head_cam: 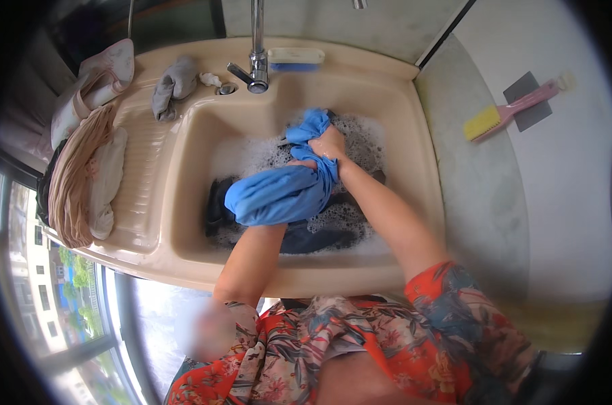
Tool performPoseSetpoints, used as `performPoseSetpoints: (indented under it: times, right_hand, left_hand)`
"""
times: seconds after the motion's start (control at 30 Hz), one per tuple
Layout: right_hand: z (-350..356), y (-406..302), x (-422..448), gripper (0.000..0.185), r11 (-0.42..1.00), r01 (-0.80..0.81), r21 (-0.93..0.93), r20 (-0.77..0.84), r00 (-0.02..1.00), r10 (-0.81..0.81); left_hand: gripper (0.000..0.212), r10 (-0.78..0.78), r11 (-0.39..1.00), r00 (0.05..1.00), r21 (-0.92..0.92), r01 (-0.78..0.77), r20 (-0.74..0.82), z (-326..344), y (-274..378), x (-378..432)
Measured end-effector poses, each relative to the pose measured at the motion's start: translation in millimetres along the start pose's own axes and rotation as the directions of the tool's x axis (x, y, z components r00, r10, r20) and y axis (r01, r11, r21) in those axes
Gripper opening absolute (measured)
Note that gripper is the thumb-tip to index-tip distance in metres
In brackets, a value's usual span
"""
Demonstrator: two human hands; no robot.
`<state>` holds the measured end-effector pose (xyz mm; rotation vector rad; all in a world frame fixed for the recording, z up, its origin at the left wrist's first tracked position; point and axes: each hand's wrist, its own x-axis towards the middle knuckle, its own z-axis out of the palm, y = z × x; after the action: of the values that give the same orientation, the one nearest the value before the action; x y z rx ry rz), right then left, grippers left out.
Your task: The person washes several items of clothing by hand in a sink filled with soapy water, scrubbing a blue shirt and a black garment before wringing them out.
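Observation:
A blue cloth (275,197), bunched and twisted, is held above the sink basin (194,202). My right hand (330,144) grips its upper part, with a tuft of the cloth sticking out beyond the fist. My left hand (304,164) is closed on it a little lower, mostly hidden under the folds that drape over my left wrist. Below, dark garments (316,239) lie in water topped with foam (356,142). How much of the blue cloth touches the water is hard to tell.
A chrome faucet (258,61) rises behind the basin, beside a scrub brush (297,58). Grey cloth (174,86) and folded beige (78,177) and white garments (107,182) rest on the ribbed drainboard (139,177). A pink-handled brush (513,109) hangs on the right wall.

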<state>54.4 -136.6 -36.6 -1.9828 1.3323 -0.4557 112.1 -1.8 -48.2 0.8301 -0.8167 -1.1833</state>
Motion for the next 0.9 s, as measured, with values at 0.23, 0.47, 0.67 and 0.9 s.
performPoseSetpoints:
  times: [0.23, 0.47, 0.67, 0.9]
  right_hand:
    - [-9, -30, -2, 0.063, 0.916, 0.111, -0.386, 0.336, 0.942, 0.027]
    - [-43, -37, 20, 0.076, 0.731, 0.653, -0.199, 0.742, 0.588, -0.323]
    - [-65, 16, -2, 0.066, 0.501, -0.321, 0.804, 0.594, 0.394, -0.701]
    - [-52, 33, -16, 0.064, 0.183, -0.490, 0.853, 0.522, 0.783, -0.339]
  left_hand:
    - [0.028, -0.496, 0.629, 0.865, -0.654, 0.420, 0.079, -6, -3, 21]
    - [0.030, -0.163, 0.912, 0.986, -0.377, 0.162, 0.028, 33, 21, 0]
    - [0.029, -0.292, 0.572, 0.912, -0.712, 0.408, 0.288, 26, 27, 14]
    - [0.022, -0.310, 0.715, 0.938, -0.612, 0.339, 0.159, 36, 36, 15]
